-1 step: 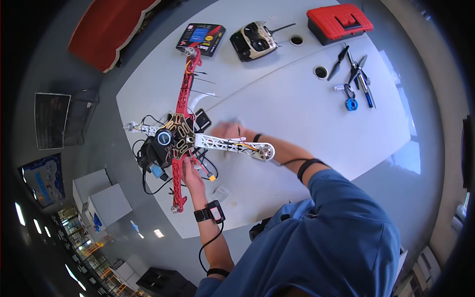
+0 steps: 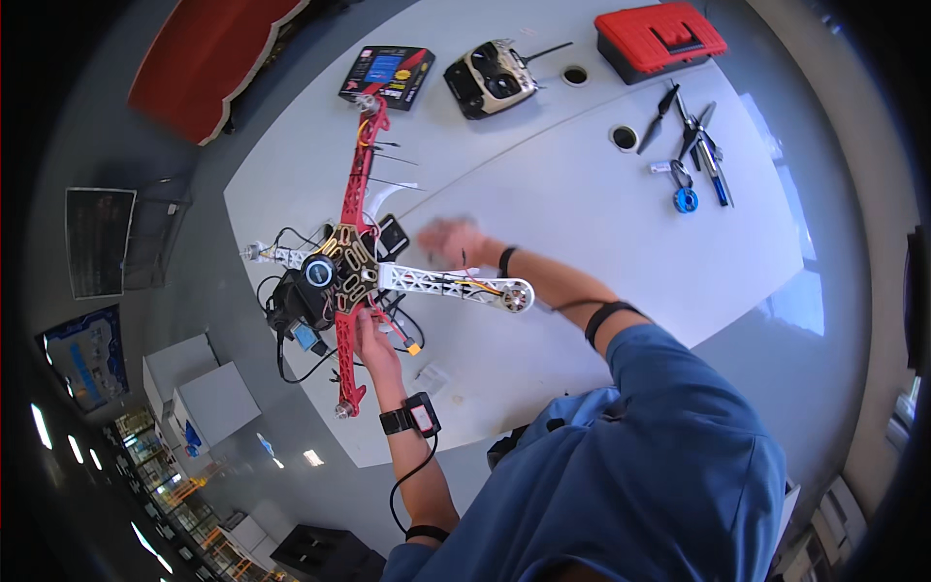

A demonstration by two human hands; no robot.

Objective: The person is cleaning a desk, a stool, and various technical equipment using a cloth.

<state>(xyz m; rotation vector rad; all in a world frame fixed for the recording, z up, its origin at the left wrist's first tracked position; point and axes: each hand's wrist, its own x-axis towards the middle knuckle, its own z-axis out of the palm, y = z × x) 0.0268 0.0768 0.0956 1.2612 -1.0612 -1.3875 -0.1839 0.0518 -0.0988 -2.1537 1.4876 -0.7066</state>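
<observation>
A quadcopter drone (image 2: 355, 274) with two red arms and two white arms is at the left side of the white table. My left hand (image 2: 374, 341) grips it from beneath, close to the root of the near red arm; some fingers are hidden under the frame. Beside the far edge of the right-hand white arm is my right hand (image 2: 452, 242), smeared by motion, so its fingers cannot be read. A lead with a yellow connector (image 2: 414, 347) hangs off the drone near my left hand. A black device (image 2: 391, 237) shows beside the drone's centre plate.
On the white table (image 2: 572, 213) stand a dark box (image 2: 388, 76), a radio transmitter (image 2: 495, 78) and a red-lidded toolbox (image 2: 659, 41). Propellers (image 2: 700, 136) lie at the right, near a blue round part (image 2: 685, 200). Dark cables (image 2: 283, 339) hang around the drone's left side.
My right hand has shifted slightly farther away, out from behind the white arm. My left hand and the drone look nearly unmoved.
</observation>
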